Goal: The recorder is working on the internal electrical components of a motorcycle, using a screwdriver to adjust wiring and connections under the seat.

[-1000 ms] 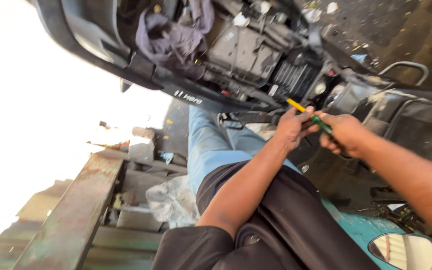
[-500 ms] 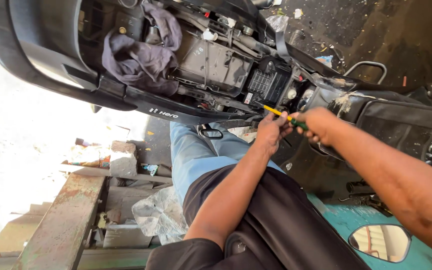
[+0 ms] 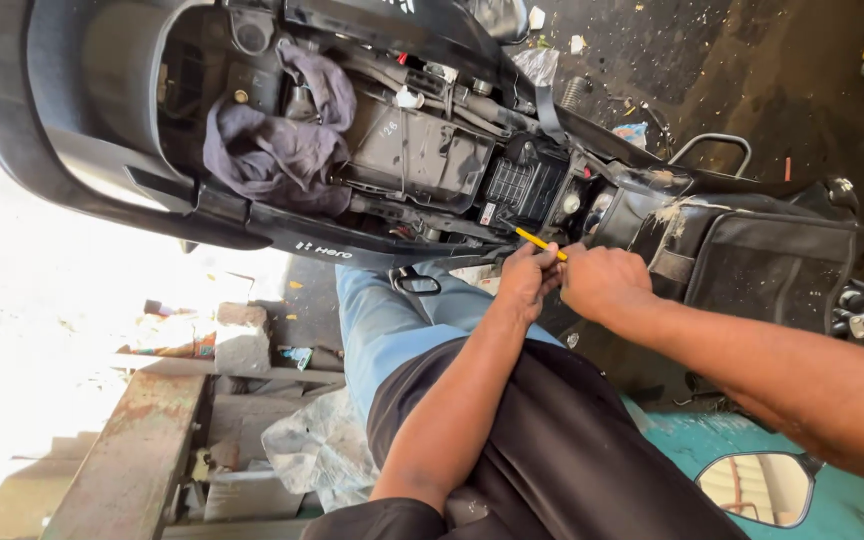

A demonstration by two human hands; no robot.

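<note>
Head view, from left to right: a rusty flat metal beam [image 3: 127, 455] lies at the lower left, with a grey concrete block [image 3: 243, 338] just above it and a crumpled clear plastic bag [image 3: 320, 450] near its right side. Above these hangs the opened black scooter body [image 3: 82, 150], its under-seat bay exposed, with a wrinkled purple-grey cloth rag [image 3: 277, 140] stuffed in its left part and a dark grey box-shaped battery case [image 3: 422, 150] just beside the rag. Lower down, the left forearm rises from the black shirt across the blue-jeaned leg [image 3: 382, 320], and the left hand [image 3: 527, 280] curls its fingers loosely around the shaft of a thin yellow-handled screwdriver [image 3: 537, 241]. That tool slants up-left, its tip touching the scooter frame below a black finned part [image 3: 524, 185]. The right hand [image 3: 602, 282] is closed in a fist over the handle end, its arm stretching in from the lower right. A round rear-view mirror [image 3: 757, 488] lies at the bottom right.
</note>
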